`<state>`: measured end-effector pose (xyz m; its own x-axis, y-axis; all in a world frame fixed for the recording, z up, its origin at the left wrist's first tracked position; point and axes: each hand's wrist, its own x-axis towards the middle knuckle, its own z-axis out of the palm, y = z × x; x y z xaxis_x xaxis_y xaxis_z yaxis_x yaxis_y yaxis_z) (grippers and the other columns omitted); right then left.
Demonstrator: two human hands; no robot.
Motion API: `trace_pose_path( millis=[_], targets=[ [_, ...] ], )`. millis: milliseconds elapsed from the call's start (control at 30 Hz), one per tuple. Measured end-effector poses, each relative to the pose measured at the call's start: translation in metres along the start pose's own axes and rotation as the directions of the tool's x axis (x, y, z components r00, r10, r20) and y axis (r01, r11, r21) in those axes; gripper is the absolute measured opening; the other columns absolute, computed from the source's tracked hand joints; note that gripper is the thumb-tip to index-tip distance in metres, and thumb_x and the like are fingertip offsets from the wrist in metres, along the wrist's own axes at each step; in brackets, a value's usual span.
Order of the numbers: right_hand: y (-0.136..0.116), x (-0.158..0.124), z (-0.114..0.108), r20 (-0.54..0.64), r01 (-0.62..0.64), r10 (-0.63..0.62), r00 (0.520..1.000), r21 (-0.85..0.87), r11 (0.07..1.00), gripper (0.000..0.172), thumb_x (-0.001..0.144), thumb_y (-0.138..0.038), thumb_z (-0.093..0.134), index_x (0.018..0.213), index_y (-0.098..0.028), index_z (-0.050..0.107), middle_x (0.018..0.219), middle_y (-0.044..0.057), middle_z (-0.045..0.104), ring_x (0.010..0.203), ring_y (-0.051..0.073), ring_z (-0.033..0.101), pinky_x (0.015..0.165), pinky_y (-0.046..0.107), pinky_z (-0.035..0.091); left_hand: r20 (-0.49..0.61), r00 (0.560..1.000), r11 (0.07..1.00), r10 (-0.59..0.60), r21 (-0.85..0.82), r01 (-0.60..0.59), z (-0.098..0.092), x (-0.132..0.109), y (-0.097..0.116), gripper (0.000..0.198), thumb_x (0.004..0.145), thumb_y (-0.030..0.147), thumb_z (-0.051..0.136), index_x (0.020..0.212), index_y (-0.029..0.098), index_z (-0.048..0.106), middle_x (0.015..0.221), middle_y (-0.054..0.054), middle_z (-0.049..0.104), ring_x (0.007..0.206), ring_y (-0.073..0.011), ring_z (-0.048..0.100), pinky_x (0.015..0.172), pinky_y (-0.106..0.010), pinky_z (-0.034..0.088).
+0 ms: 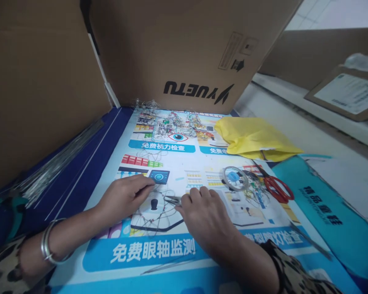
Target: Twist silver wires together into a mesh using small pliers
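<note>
My right hand [202, 210] is wrapped round a pair of needle-nose pliers [173, 200], whose jaws point left. The jaw tips meet a thin wire strung with small beads [164, 209], which curves across the printed sheet. My left hand [124, 195] is closed in a pinch, thumb against forefinger, at the upper end of this beaded wire. The fine wire between those fingertips is barely visible. A clear spool [234, 178] lies just beyond my right hand, beside a small tangle of beaded wire [254, 190].
Red-handled scissors [279, 189] and tweezers [311, 241] lie at the right. Behind them are a yellow pouch [257, 136] and a teal shoe insole [322, 208]. Cardboard [184, 49] walls the back. Tangled wires [180, 124] lie there; straight wires [61, 163] bundle at left.
</note>
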<state>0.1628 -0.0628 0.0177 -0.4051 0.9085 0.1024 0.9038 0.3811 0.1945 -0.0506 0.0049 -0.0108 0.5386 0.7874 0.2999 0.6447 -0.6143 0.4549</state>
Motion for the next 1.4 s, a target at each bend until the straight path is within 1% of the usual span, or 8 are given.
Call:
trace_pose_path(
  millis=[100,267,367,467,600,867,1133,1400],
  targets=[
    [-0.003,-0.006,0.004,-0.022,-0.011,0.012,1.0,0.029,1.0,0.021,0.088,-0.033,0.045,0.083,-0.018,0.059,0.077,0.007,0.056,0.075,0.021,0.048,0.061,0.033,0.03,-0.029,0.999,0.999,0.015,0.029,-0.014,0.0,-0.001,0.0,0.018,0.085,0.026,0.046,0.091,0.02,0.062,0.087,-0.001,0.068,0.078,-0.0163,0.064,0.068,-0.025,0.048],
    [-0.005,-0.014,0.006,0.012,-0.016,0.015,1.0,0.098,0.995,0.023,0.086,-0.039,0.047,0.084,-0.018,0.057,0.078,0.007,0.056,0.077,0.022,0.049,0.062,0.033,0.033,-0.046,0.999,1.0,0.011,0.017,-0.01,0.001,-0.002,0.001,0.017,0.084,0.026,0.045,0.088,0.02,0.061,0.084,-0.002,0.068,0.075,-0.0163,0.064,0.064,-0.025,0.047],
    [-0.001,-0.016,0.005,0.024,-0.039,0.035,0.999,0.163,0.986,0.02,0.085,-0.038,0.049,0.083,-0.019,0.057,0.083,0.007,0.057,0.081,0.021,0.049,0.065,0.031,0.034,-0.067,0.998,1.0,-0.008,-0.005,0.008,0.0,-0.002,0.003,0.015,0.084,0.024,0.046,0.088,0.019,0.06,0.082,-0.002,0.067,0.075,-0.0155,0.062,0.065,-0.024,0.046],
    [0.008,-0.015,0.007,-0.012,-0.05,0.053,0.999,0.198,0.979,0.019,0.085,-0.036,0.051,0.079,-0.02,0.057,0.082,0.005,0.057,0.08,0.02,0.048,0.065,0.03,0.033,-0.049,0.999,0.998,-0.008,-0.056,0.005,-0.001,-0.001,0.004,0.015,0.085,0.02,0.045,0.086,0.019,0.06,0.082,-0.001,0.065,0.077,-0.0139,0.06,0.068,-0.023,0.045],
    [0.017,-0.008,0.012,-0.04,-0.02,0.028,0.999,0.184,0.983,0.016,0.084,-0.034,0.053,0.079,-0.021,0.059,0.078,0.003,0.058,0.074,0.018,0.049,0.062,0.029,0.031,-0.073,0.997,0.995,0.017,-0.098,-0.024,0.001,0.0,0.003,0.013,0.085,0.018,0.047,0.085,0.018,0.06,0.078,-0.001,0.061,0.075,-0.0126,0.057,0.066,-0.023,0.043],
    [0.023,0.003,0.007,0.006,-0.023,0.022,1.0,0.115,0.993,0.018,0.084,-0.036,0.053,0.076,-0.021,0.061,0.074,0.002,0.058,0.073,0.018,0.05,0.061,0.029,0.028,-0.054,0.997,0.989,0.055,-0.134,-0.062,0.003,-0.001,0.002,0.011,0.086,0.02,0.05,0.085,0.018,0.061,0.079,-0.001,0.061,0.076,-0.0124,0.057,0.066,-0.022,0.042],
    [0.021,0.009,0.01,-0.04,0.033,-0.03,0.999,0.066,0.997,0.017,0.083,-0.034,0.056,0.074,-0.021,0.06,0.072,0.001,0.058,0.072,0.017,0.049,0.061,0.029,0.026,-0.056,0.991,0.984,0.121,-0.126,-0.127,0.004,0.001,0.004,0.011,0.086,0.02,0.05,0.084,0.017,0.061,0.077,-0.001,0.062,0.074,-0.0122,0.056,0.066,-0.023,0.041],
    [0.016,0.023,0.01,-0.023,0.094,-0.093,0.995,0.051,0.994,0.019,0.084,-0.036,0.054,0.076,-0.021,0.06,0.074,0.002,0.059,0.074,0.019,0.05,0.061,0.03,0.025,-0.04,0.989,0.985,0.139,-0.1,-0.143,0.004,0.0,0.004,0.014,0.087,0.024,0.049,0.085,0.018,0.062,0.073,-0.001,0.062,0.07,-0.0128,0.056,0.063,-0.024,0.041]
  ],
)
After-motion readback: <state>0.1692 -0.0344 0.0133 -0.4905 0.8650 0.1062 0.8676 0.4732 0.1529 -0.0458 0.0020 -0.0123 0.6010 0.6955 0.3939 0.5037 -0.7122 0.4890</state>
